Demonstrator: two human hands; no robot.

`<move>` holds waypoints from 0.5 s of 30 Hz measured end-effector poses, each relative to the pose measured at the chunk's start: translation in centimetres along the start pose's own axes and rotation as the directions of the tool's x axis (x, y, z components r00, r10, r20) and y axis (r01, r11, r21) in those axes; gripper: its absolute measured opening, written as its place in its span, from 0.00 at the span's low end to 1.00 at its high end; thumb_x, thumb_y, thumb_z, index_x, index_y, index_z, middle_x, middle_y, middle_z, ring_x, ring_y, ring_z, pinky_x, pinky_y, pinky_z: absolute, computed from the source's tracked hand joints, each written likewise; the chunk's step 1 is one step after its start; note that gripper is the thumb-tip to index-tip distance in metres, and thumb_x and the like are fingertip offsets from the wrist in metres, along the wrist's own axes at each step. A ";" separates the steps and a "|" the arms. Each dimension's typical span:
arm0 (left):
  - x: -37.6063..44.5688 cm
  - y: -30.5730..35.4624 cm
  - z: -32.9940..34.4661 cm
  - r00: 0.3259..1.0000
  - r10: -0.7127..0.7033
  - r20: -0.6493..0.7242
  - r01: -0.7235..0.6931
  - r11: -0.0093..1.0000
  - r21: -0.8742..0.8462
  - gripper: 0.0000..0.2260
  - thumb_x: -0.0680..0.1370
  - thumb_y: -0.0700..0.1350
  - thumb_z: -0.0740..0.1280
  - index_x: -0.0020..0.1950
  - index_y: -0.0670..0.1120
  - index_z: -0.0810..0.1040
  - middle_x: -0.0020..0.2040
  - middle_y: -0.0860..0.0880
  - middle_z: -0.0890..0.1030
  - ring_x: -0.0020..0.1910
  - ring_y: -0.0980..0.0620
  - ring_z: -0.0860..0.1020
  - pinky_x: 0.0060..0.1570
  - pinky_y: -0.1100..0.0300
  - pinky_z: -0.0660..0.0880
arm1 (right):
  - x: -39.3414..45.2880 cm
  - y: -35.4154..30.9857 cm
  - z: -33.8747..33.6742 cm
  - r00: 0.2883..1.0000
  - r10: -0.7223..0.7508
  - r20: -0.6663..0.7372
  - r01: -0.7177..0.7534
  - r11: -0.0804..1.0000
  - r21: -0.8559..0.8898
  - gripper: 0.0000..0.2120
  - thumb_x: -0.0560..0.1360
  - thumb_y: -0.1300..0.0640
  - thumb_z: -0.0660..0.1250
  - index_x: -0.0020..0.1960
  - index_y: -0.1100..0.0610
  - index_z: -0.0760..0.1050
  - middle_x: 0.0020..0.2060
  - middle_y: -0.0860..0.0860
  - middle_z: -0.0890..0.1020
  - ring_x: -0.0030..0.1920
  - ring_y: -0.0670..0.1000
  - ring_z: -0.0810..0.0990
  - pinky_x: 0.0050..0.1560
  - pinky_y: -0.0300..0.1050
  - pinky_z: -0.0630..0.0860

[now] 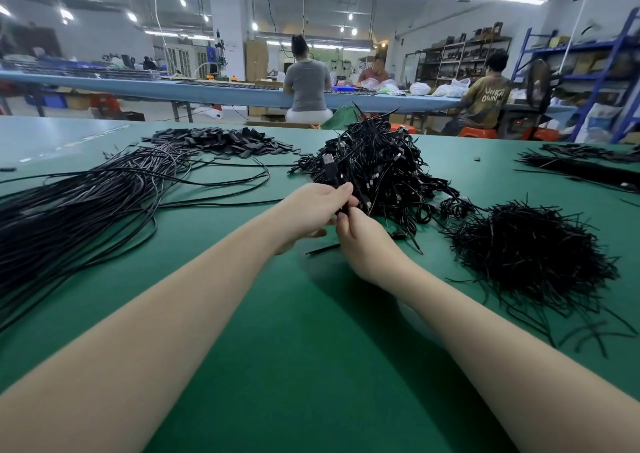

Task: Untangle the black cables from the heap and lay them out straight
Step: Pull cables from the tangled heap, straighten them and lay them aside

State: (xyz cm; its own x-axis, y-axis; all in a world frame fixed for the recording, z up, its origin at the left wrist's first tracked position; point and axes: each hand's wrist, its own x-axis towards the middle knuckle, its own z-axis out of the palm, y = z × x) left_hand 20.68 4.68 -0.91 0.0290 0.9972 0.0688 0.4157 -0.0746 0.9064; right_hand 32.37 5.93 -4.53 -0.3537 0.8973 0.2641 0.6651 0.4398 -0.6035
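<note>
Pinching one black cable (337, 189) at frame centre, left hand (317, 207) and right hand (360, 241) fingers both grasping it. Tangled heap (377, 162) just behind; straightened cables (86, 203) at left on green table (294, 314).

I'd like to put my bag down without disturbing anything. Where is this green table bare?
Bare green table lies nearest the person, between the forearms. The far left corner is also bare. Crowded: straightened cables on the left, the tangled heap in the middle, the pile of short ties on the right.

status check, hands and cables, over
Left hand and right hand both pinch one black cable. It still runs into the tangled heap. Nothing blocking.
</note>
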 end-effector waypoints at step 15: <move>-0.1 -4.3 0.0 0.499 0.856 0.134 -0.125 -0.082 0.989 0.18 0.75 0.40 0.61 0.63 0.49 0.78 0.62 0.51 0.78 0.67 0.46 0.72 0.62 0.54 0.62 | -0.1 1.8 -0.2 0.997 -0.067 -0.043 0.051 0.951 -0.305 0.11 0.83 0.51 0.48 0.45 0.56 0.59 0.38 0.50 0.71 0.37 0.56 0.70 0.38 0.49 0.65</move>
State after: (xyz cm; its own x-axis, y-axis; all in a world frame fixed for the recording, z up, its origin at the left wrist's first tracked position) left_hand 18.87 4.86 -4.84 0.4921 0.4339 0.7547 0.8612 -0.1161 -0.4948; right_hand 33.73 6.60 -5.51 -0.3688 0.8667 0.3358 0.8150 0.4753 -0.3315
